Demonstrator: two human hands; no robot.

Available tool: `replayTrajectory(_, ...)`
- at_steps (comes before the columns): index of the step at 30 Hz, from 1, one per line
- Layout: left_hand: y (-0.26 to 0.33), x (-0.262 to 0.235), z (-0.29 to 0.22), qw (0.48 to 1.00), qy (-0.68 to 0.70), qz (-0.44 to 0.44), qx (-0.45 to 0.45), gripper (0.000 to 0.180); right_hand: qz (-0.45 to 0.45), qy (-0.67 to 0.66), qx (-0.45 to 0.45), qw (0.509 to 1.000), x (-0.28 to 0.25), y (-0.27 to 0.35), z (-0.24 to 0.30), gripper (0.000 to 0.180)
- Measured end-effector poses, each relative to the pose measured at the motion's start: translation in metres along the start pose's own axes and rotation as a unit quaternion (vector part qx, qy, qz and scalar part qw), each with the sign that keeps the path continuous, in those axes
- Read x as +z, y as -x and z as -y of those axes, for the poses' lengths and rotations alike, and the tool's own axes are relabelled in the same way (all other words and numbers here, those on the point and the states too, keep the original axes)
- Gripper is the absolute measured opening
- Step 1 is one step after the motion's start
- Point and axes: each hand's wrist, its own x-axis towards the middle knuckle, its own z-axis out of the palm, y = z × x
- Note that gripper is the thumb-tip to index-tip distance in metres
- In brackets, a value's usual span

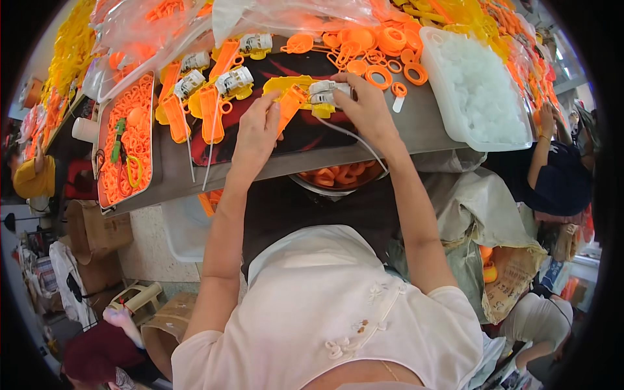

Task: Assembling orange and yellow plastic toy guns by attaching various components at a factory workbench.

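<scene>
Both hands are on a plastic toy gun (293, 99) above the dark red-patterned mat. It has a yellow body, an orange handle and a white cylindrical unit (322, 93). My left hand (257, 130) is closed on the orange handle, its fingertips partly hidden. On the other side, my right hand (365, 107) grips the white unit between thumb and fingers. A thin pale tube (354, 136) hangs from the toy in a curve over the table edge. Several similar toy guns (211, 107) lie to the left, two with tubes trailing toward me.
At the left is a tray (153, 130) of small orange parts, with green-handled cutters (118, 140) on top. Orange rings and discs (379, 77) lie behind my right hand. A white bin (474, 144) holds translucent pieces. Below the table edge sits a bowl (335, 191) of orange parts. Other people work on both sides.
</scene>
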Motion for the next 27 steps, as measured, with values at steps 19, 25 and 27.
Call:
replayTrajectory(19, -0.027, -0.006, 0.024, 1.0, -0.016, 0.01, -0.022, 0.019, 0.107, -0.292, 0.099, 0.945, -0.003, -0.021, -0.014, 0.028)
replayTrajectory(25, -0.009, 0.002, 0.012, 0.995, -0.099, -0.017, -0.024, 0.029, 0.074, -0.097, -0.074, 0.99, 0.002, -0.019, -0.01, 0.027)
replayTrajectory(27, -0.006, 0.004, 0.002, 0.995, -0.099, -0.018, -0.026, 0.033, 0.04, -0.043, -0.129, 0.99, 0.003, -0.012, -0.013, 0.026)
